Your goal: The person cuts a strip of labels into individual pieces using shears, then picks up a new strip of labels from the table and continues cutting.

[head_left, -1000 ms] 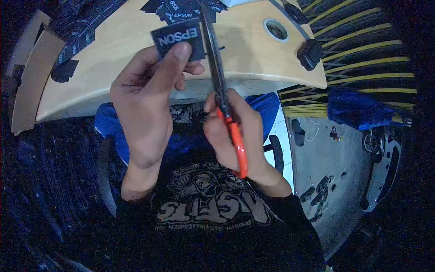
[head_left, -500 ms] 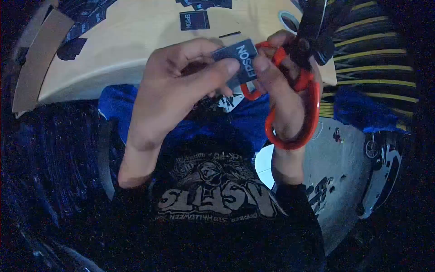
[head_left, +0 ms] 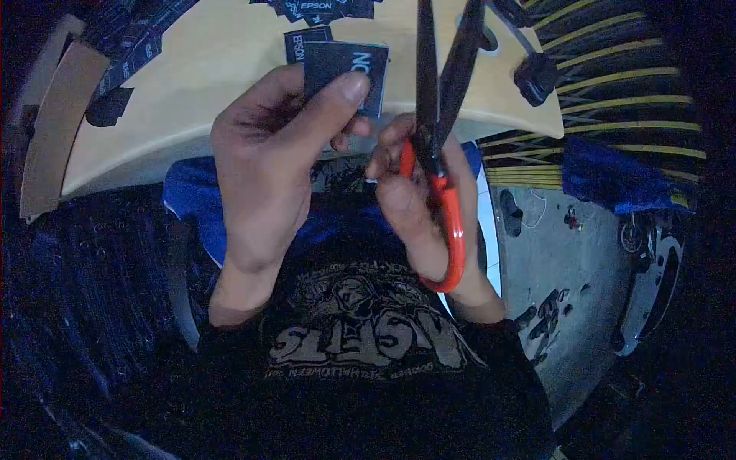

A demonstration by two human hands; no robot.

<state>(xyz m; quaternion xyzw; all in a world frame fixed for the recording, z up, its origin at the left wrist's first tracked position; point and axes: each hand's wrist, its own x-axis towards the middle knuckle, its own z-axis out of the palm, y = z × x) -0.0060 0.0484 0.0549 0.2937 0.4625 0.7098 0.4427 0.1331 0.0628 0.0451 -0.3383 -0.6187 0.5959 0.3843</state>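
One camera sits on the person's head. It looks down and a little forward, very near the left hand (head_left: 268,161) holding a dark blue paper card (head_left: 337,65) and the right hand (head_left: 410,203) holding red-handled metal scissors (head_left: 452,222). The black printed shirt (head_left: 360,383) is at the bottom, and the pale curved wooden table (head_left: 222,69) is at the top.

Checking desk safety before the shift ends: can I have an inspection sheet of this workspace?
Surface: pale wooden desk, curved edge, partly covered.
Job's things: dark label piece, held up; red-handled scissors, blades open beside it.
Clutter: cut EPSON pieces at the far edge; label strip at left; black object at the right edge.
Hands: left hand pinches the label piece; right hand grips the scissors.
Cables: nothing seen.
Surroundings: grey floor with dark scraps; blue cloth at right.
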